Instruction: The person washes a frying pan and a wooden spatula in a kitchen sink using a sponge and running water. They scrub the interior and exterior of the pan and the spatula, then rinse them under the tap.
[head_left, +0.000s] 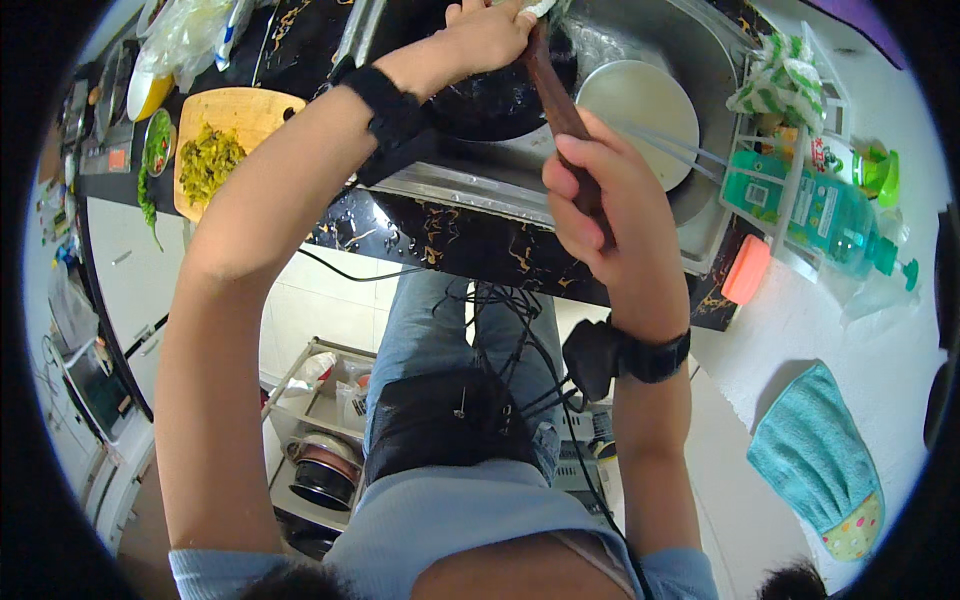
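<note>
My right hand (600, 195) is wrapped around a dark brown wooden handle (553, 94) that slants up over the sink. What sits at the far end of the handle is cut off by the top of the picture. There, my left hand (491, 34) grips a white cloth-like piece (538, 7), only partly visible, against the handle's upper end. Below the hands, a dark wok (487, 112) rests in the stainless steel sink (712, 71). Beside it, to the right, is a round white bowl (630, 94) with pale liquid in it.
A cutting board (262, 112) with chopped greens (210, 161) lies left, near a green chilli (144, 195). Right of the sink are a wire rack (784, 195), green soap bottle (825, 210) and pink sponge (746, 270). Cables (525, 315) hang by my legs.
</note>
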